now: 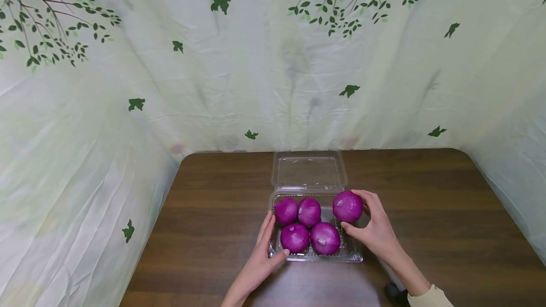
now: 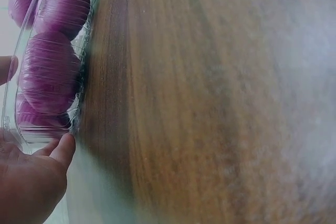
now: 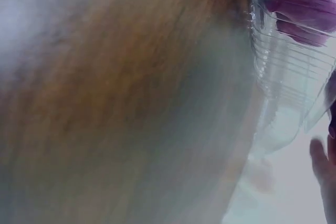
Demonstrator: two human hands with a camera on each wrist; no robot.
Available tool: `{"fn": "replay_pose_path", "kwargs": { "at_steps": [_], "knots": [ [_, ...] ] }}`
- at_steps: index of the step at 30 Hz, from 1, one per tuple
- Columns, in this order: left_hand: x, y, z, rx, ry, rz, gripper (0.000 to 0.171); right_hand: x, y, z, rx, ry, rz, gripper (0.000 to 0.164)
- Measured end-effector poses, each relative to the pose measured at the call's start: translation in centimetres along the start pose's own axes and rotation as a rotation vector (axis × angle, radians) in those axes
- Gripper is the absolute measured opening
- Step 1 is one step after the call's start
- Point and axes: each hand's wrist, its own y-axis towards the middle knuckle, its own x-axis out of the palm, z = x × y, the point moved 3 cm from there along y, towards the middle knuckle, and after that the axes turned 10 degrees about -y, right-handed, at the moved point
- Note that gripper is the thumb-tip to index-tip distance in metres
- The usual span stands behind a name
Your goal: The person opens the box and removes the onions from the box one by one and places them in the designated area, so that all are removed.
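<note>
My right hand (image 1: 376, 229) grips a purple-red onion (image 1: 347, 206) between thumb and fingers, over the back right part of a clear plastic clamshell container (image 1: 351, 256). Several other red onions sit in the container, among them one at the front middle (image 1: 325, 239) and one at the front left (image 1: 295, 239). My left hand (image 1: 261, 259) holds the container's front left corner, fingers along the left wall and thumb at the front rim. In the left wrist view, onions (image 2: 50, 74) show through the container's ribbed wall. The right wrist view catches only part of a hand (image 3: 326, 169) at its edge.
The container's clear lid (image 1: 309, 172) lies folded back toward the far edge of the brown wooden table (image 1: 204, 212). Behind the table hangs a pale cloth (image 1: 239, 75) printed with green leaves. A dark object (image 1: 395, 293) shows beside the right forearm.
</note>
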Motion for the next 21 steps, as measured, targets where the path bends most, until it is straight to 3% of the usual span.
{"fn": "replay_pose_path", "kwargs": {
  "at_steps": [6, 14, 21],
  "knots": [
    [0.0, -0.1, 0.1, 0.001, 0.005, 0.002, 0.094, -0.5, -0.7, 0.4, 0.058, 0.031, -0.009, 0.086],
    [-0.1, -0.2, 0.2, 0.019, 0.011, 0.002, 0.093, -1.5, -1.5, 0.8, 0.168, -0.05, 0.017, 0.086],
    [0.0, -0.1, 0.0, 0.003, 0.015, 0.005, 0.094, -2.2, -1.9, 1.6, 0.159, 0.02, 0.057, 0.084]
  ]
}}
